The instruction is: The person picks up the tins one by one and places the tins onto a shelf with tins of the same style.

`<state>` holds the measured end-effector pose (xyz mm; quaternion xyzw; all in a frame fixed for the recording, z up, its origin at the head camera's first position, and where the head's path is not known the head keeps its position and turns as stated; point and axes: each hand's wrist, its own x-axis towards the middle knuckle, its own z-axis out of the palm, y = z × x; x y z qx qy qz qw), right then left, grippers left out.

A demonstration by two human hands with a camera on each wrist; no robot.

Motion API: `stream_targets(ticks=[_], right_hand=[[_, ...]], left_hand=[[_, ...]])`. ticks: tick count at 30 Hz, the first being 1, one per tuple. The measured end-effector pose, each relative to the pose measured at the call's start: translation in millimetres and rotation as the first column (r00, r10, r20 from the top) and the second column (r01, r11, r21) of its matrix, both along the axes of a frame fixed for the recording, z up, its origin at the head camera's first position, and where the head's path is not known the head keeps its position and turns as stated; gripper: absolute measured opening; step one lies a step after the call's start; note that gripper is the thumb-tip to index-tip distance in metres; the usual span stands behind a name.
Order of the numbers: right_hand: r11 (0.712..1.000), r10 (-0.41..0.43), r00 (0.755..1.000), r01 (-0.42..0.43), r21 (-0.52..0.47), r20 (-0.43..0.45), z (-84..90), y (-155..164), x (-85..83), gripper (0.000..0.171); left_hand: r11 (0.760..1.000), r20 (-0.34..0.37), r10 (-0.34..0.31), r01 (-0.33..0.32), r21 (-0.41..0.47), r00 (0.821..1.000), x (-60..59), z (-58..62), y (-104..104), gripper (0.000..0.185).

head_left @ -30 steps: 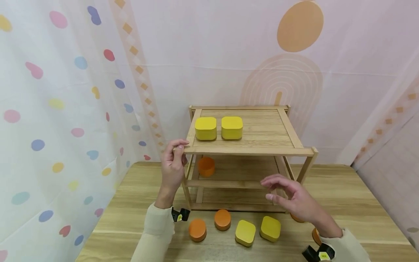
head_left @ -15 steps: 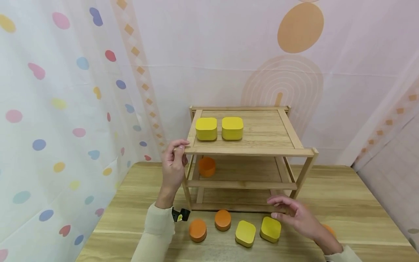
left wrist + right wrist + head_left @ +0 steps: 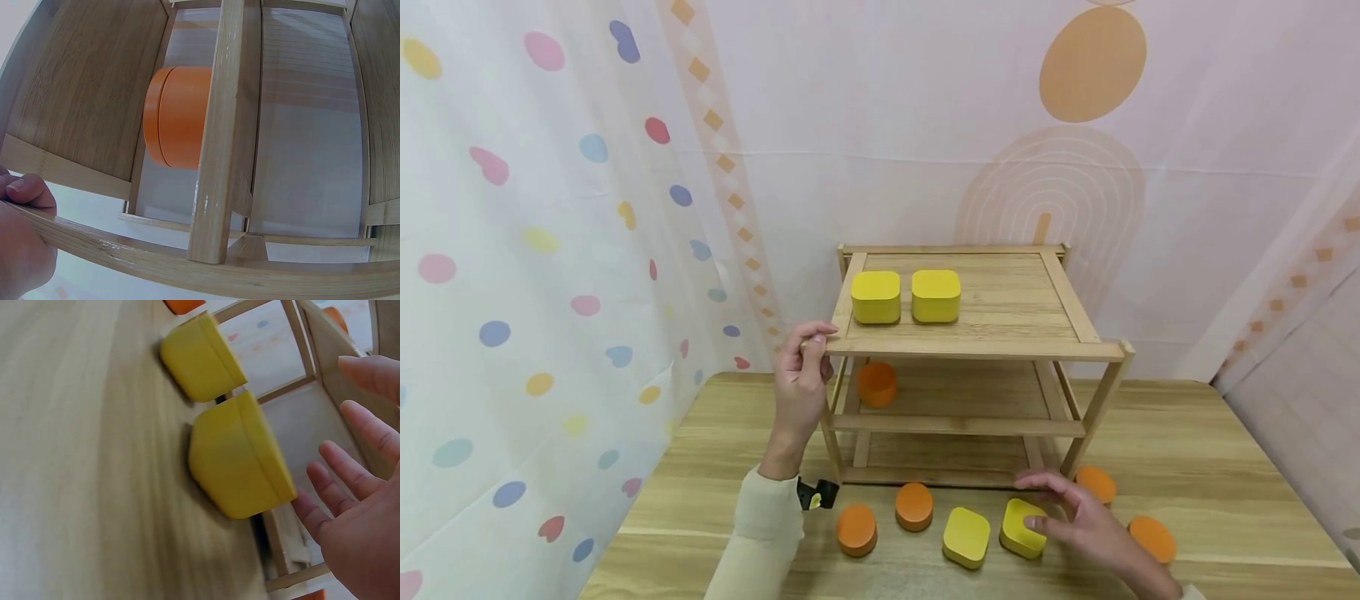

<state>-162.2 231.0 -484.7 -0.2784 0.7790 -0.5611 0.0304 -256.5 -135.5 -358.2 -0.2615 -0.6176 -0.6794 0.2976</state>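
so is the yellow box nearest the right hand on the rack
Off: the yellow box sits on the table, in front of the wooden rack.

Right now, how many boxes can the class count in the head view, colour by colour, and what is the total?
Yellow boxes: 4 (2 on top of the rack, 2 on the table)
Orange boxes: 5 (1 inside the rack, 4 on the table)
Total: 9
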Motion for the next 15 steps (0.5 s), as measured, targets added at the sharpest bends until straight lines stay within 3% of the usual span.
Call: stream_targets(ticks=[6,15], right_hand=[[1.000,-0.010,0.996,0.009,0.017,0.094,-10.1,0.8,3.2,0.040],[0.997,0.054,0.995,-0.049,-0.064,0.084,-22.8,2.0,-1.1,0.043]], left_hand=[[1.000,-0.001,-0.005,0.005,-0.003,1.000,1.0,-1.1,0.0,0.024],[1.000,0.000,0.002,-0.002,-0.007,1.000,0.4,0.2,-0.3,0.025]])
